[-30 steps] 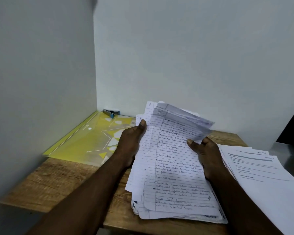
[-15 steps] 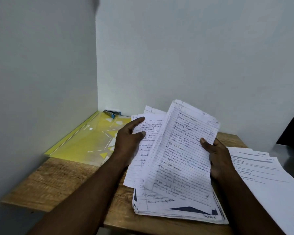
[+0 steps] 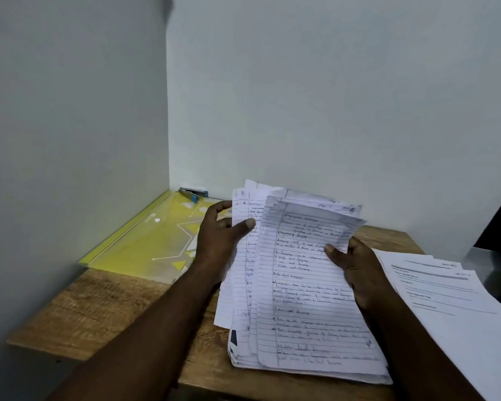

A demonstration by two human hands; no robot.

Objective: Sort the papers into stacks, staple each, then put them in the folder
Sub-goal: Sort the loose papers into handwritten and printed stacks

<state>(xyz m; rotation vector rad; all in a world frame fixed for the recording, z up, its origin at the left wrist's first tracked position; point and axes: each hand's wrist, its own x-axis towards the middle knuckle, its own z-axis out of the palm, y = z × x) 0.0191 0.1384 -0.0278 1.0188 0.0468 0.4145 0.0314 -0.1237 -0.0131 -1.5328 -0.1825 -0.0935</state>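
Handwritten lined white papers (image 3: 301, 285) held fanned over wooden surface (image 3: 93, 308), lower end resting on it. Left sheets pinched by left hand (image 3: 217, 241), thumb on top; top sheet gripped at right edge by right hand (image 3: 356, 267). Translucent yellow plastic folder (image 3: 145, 244) and blue stapler (image 3: 193, 193) placed in left corner; printed white sheets (image 3: 446, 299) laid at right.

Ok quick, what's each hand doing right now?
Left hand: grips the lined papers, thumb on top.
Right hand: grips the top sheet.

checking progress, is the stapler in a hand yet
No, the stapler lies by the wall at the folder's far end, while the left hand and right hand hold papers.
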